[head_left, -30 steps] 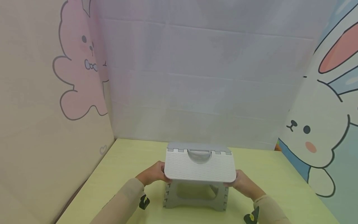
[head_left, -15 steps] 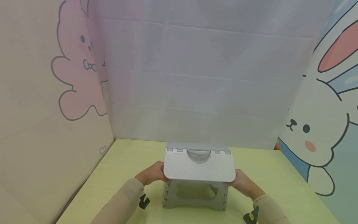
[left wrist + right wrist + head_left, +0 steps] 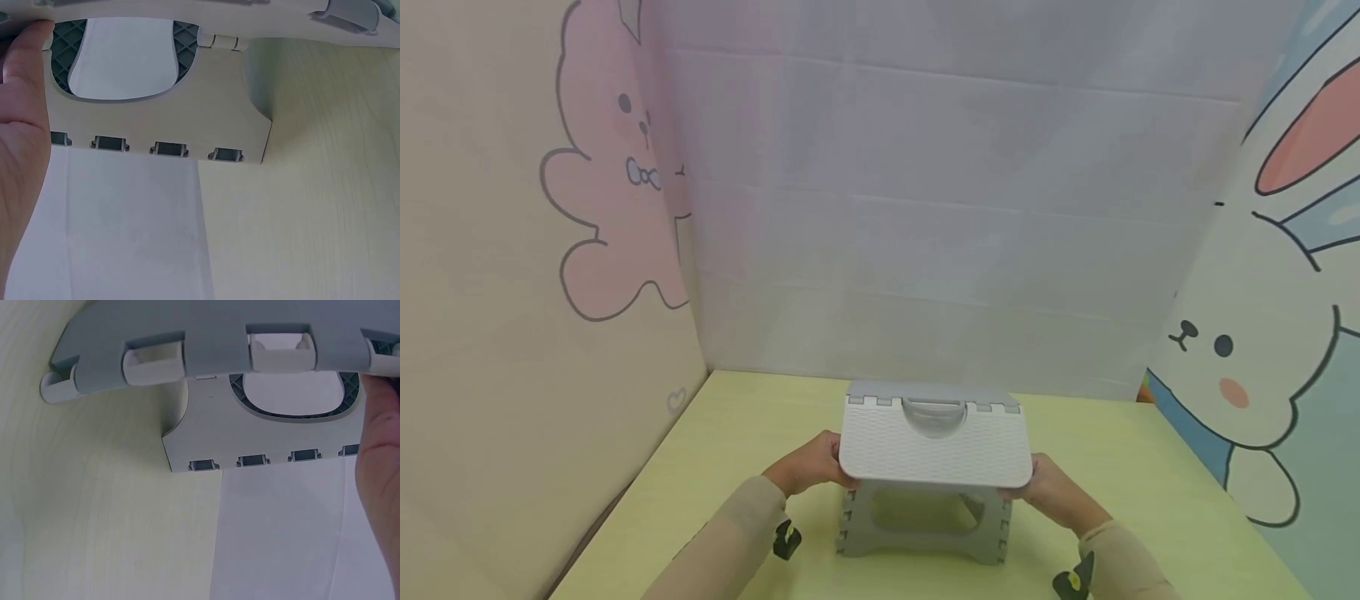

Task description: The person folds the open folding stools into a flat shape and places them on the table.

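Observation:
A white and grey folding step stool (image 3: 934, 454) stands on its legs near the middle of the table in the head view. Its top has a woven texture, and a grey carry handle (image 3: 934, 421) sits at the hinged seam. The near half of the top slopes down toward me. My left hand (image 3: 812, 463) grips the left edge of that half, thumb beneath. On the opposite edge, my right hand (image 3: 1051, 490) holds on the same way. In the wrist views, the left thumb (image 3: 24, 94) and right thumb (image 3: 380, 425) press up under the top; the other fingers are hidden.
A pale yellow table (image 3: 760, 417) with wood grain carries the stool. Behind it hangs a white cloth wall (image 3: 925, 250). Cloth panels with a pink bear (image 3: 617, 167) and a white rabbit (image 3: 1247, 375) stand left and right.

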{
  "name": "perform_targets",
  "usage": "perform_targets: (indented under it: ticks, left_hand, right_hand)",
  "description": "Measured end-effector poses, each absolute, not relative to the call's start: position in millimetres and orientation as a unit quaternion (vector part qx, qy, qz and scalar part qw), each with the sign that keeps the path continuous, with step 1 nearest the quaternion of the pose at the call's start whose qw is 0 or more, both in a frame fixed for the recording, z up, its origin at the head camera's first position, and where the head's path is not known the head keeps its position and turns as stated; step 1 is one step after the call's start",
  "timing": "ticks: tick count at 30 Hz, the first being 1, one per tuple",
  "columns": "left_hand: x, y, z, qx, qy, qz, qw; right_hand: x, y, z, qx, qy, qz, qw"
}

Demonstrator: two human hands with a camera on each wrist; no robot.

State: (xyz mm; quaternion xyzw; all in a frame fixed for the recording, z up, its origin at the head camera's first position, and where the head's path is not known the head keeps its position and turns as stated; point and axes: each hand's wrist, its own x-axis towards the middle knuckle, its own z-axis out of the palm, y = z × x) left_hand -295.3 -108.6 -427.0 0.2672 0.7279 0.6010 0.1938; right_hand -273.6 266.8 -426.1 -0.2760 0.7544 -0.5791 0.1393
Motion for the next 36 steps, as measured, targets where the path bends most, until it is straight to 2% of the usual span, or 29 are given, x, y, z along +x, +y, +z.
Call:
perform_targets:
  ticks: [21,36]
  left_hand:
    - [-290.9,-111.0,-425.7,0.270,0.732,0.600,0.175]
    - [-290.8,-110.4,-426.4,0.265,0.736,0.598,0.176]
  right_hand:
    - [-272.6,266.0,-424.1,-0.265,0.786,-0.545,0.122]
    - [-272.1,266.4,-423.7,-0.263,0.778,-0.554,0.138]
